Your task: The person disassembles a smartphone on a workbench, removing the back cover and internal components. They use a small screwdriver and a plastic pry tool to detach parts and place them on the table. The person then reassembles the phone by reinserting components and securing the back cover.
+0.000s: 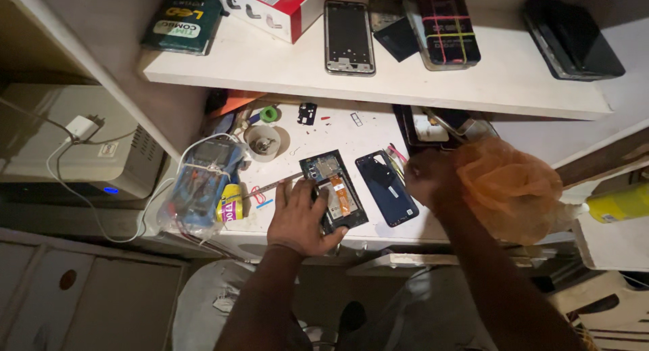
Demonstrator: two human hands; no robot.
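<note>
An opened phone point(336, 189) lies on the white worktable point(297, 145) with its circuit board and orange parts showing. My left hand point(297, 219) rests on its left edge, fingers spread, holding it flat. Just right of it lies a dark blue phone back cover point(387, 189). My right hand point(427, 178) hovers beyond the cover's right side with fingers curled; whether it holds anything I cannot tell. A thin metal tool point(274, 186) lies beside my left hand.
A multimeter in a plastic bag point(199, 182), a yellow tube point(232, 203) and a round dish point(262, 143) sit at the table's left. An orange plastic bag point(510, 189) bulges at right. The shelf above point(378, 80) carries phone frames, boxes and a dark device.
</note>
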